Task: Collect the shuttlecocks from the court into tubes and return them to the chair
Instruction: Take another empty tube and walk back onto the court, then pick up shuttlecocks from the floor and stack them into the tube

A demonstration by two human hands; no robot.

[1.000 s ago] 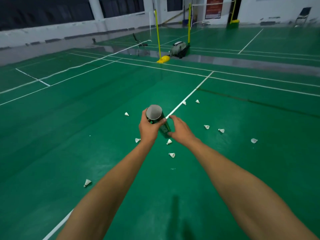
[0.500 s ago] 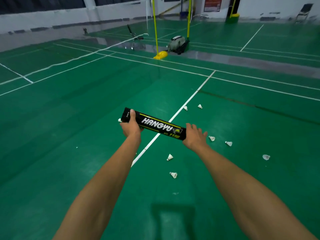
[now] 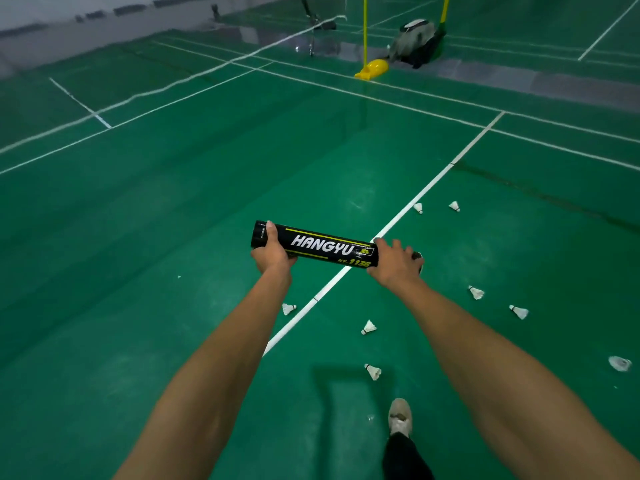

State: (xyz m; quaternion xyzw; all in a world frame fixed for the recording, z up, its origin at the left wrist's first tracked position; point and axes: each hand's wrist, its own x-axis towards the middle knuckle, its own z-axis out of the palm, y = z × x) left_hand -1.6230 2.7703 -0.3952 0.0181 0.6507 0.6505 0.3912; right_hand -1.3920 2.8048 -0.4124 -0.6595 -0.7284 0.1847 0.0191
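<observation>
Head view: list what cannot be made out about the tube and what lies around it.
All in the head view:
- Tube contents: seen side-on; the left hand grips one end, the right hand covers the other.
- Dark rounded piece past the right hand: mostly hidden by it; cap or not, unclear.
- White thing near the right edge: blurred; possibly a shuttlecock.
- Grey bundle by the yellow post: far, blurred; unidentifiable.

Green court floor [image 3: 173,237] w/ scattered shuttlecocks [image 3: 369,327]
</observation>
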